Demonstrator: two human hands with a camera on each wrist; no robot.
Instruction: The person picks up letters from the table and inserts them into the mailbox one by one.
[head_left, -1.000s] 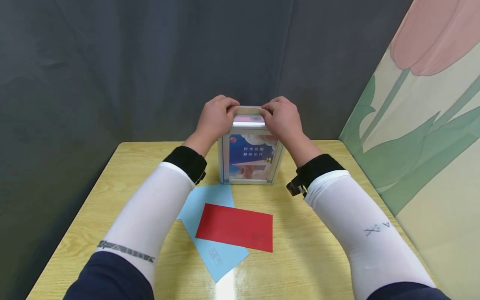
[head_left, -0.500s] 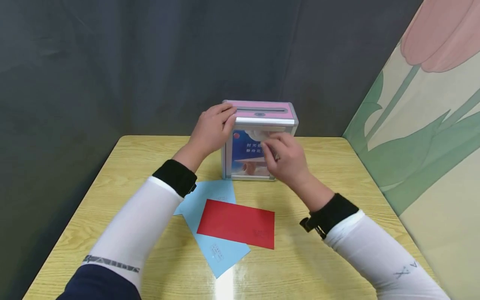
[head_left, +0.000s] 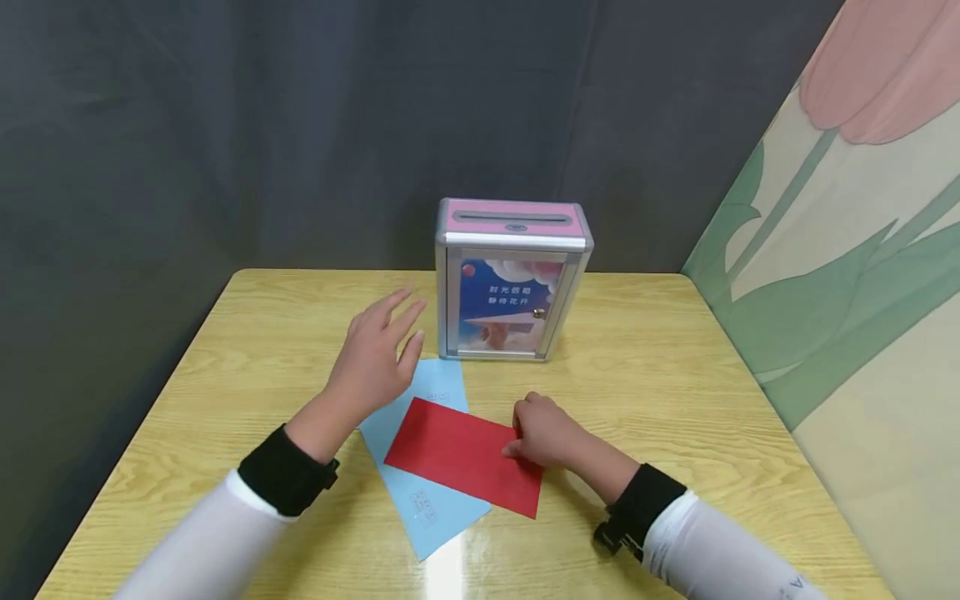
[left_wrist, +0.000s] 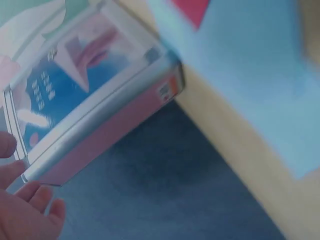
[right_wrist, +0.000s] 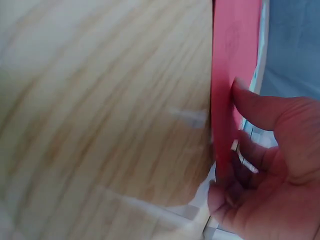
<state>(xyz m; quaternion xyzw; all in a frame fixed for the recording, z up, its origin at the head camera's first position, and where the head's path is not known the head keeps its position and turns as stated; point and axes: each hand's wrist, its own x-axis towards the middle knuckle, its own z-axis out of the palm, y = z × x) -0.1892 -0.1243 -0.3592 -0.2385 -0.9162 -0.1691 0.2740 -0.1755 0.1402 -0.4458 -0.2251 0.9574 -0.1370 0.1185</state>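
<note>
My right hand (head_left: 547,432) pinches the right part of a red envelope (head_left: 457,454), thumb on its upper face and fingers past its far edge, as the right wrist view shows. The red envelope overlaps light blue envelopes (head_left: 431,521), which lie on the table. My left hand (head_left: 371,358) hovers with spread fingers over the left side of the blue envelopes, holding nothing. Behind them stands a silver-framed letter box (head_left: 516,243) with a pink top, a slot in that top and a small lock on its picture door. In the left wrist view, the left fingers overlap a corner of the box.
All of this rests on a light wood table (head_left: 652,383). A dark curtain (head_left: 337,142) hangs behind the table, and a wall panel with a printed tulip (head_left: 840,275) runs along the right side.
Both hands have left the top and front of the letter box. The right came down to grip the red envelope, turning it slightly; the left drew back leftward and down. A strip in the slot has gone from sight.
</note>
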